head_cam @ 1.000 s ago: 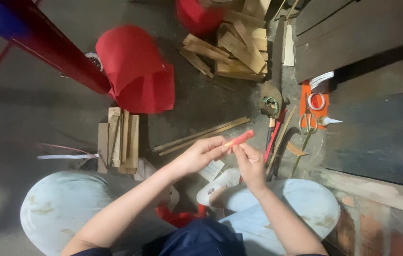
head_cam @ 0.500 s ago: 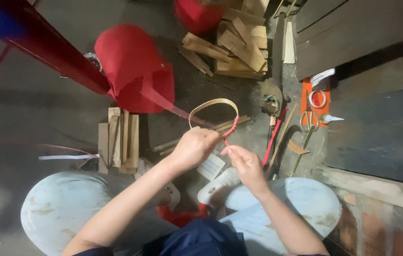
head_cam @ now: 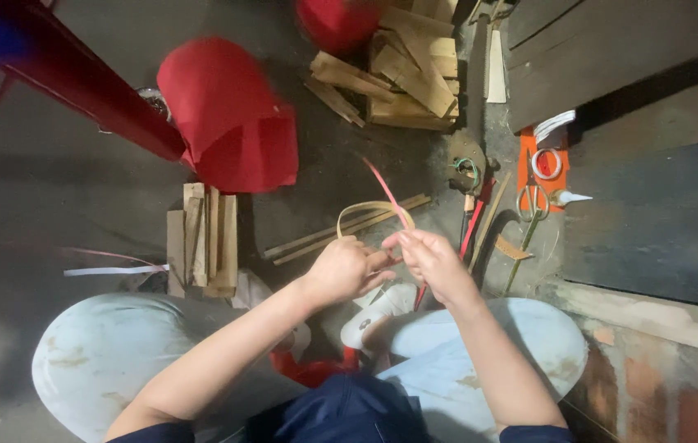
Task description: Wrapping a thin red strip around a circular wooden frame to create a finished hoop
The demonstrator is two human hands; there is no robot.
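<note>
While the person sits low over the floor, the scene reads as follows.

Strip: a thin tan bamboo strip (head_cam: 369, 209) is bent into a small loop just above the two hands, over the floor between the knees.
Left hand: the left hand (head_cam: 347, 269) is closed, pinching one end of the strip at the loop's foot.
Right hand: the right hand (head_cam: 431, 261) is closed too, gripping the other end together with a red ribbon (head_cam: 388, 190) that rises slanting from the fingers.
Hands together: the fingertips nearly meet where the strip's ends cross.
Handling: judged light, springy and smooth; it would likely uncurl if released, and may crack if creased sharply. Best held at the crossing ends, not at the arch.
Containers: an orange tray (head_cam: 542, 168) to the right holds scissors (head_cam: 529, 199) and a white ring (head_cam: 545, 163); its other contents are too small to tell.
Nearby: a red cloth cylinder (head_cam: 230, 115) lies on its side; wood offcuts (head_cam: 402, 74) are heaped beyond, flat slats (head_cam: 201, 239) lie beside the left knee.
</note>
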